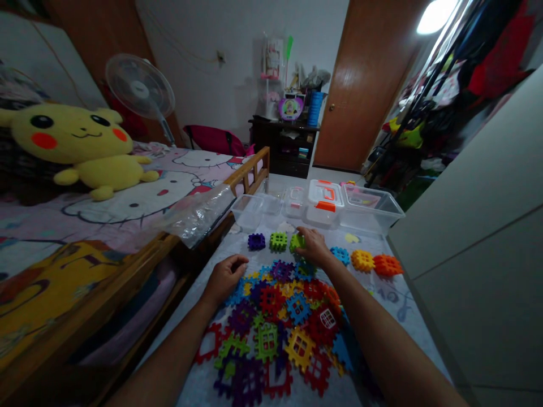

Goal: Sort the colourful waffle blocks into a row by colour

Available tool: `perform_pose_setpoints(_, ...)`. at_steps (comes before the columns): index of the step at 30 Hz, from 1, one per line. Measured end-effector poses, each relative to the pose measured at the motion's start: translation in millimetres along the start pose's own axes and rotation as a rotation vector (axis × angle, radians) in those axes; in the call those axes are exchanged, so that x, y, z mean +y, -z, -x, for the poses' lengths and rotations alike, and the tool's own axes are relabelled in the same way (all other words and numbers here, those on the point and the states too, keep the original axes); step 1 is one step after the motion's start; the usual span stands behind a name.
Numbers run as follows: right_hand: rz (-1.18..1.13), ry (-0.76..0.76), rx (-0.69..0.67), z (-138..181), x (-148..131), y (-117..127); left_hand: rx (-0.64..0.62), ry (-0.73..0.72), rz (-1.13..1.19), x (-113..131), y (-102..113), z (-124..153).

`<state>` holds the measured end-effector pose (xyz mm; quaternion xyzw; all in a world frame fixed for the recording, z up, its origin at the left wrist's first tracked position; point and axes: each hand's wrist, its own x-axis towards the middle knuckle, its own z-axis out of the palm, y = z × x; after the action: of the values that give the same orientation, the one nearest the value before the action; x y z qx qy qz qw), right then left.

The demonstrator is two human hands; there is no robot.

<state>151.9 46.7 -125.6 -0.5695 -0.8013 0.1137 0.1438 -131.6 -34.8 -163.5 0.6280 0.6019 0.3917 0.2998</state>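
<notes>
My right hand [313, 246] has its fingers on a light green lattice block [297, 243], gripping its right side. To the left of it in the same row are another green block [278, 242] and a purple block [256, 242]. A blue block [340, 256], a yellow block [362, 260] and an orange block [387, 265] continue the row beyond my right wrist. My left hand [228, 277] rests at the left edge of a pile of colourful interlocking pieces [271, 299], fingers loosely bent, thumb apart, with nothing visible in them.
Clear plastic boxes [373, 212] stand along the table's far edge, one with a lid with orange latches [326, 207]. A bed with a wooden rail [250, 169] lies to the left, holding a yellow plush toy [97, 147]. A white cabinet [475, 249] borders the right side.
</notes>
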Motion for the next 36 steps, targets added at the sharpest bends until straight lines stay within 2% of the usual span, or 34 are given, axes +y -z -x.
perform_pose_setpoints(18, 0.013, -0.006, -0.083, -5, -5, -4, -0.003, 0.0, 0.011, 3, 0, 0)
perform_pose_setpoints(24, -0.022, 0.004, -0.01, 4, -6, 15, -0.003, 0.0, 0.018, 4, 1, 0)
perform_pose_setpoints(26, -0.058, 0.013, 0.038, 17, -2, 27, -0.001, 0.0, 0.016, 4, 1, 0)
perform_pose_setpoints(29, -0.148, 0.055, 0.089, 54, 3, 44, -0.002, -0.001, 0.013, 3, 1, 0)
perform_pose_setpoints(32, -0.187, 0.09, 0.017, 101, -2, 52, -0.01, 0.002, 0.008, 3, 1, 0)
perform_pose_setpoints(36, -0.168, 0.099, -0.083, 149, -30, 46, -0.008, 0.01, -0.006, 2, 0, -1)
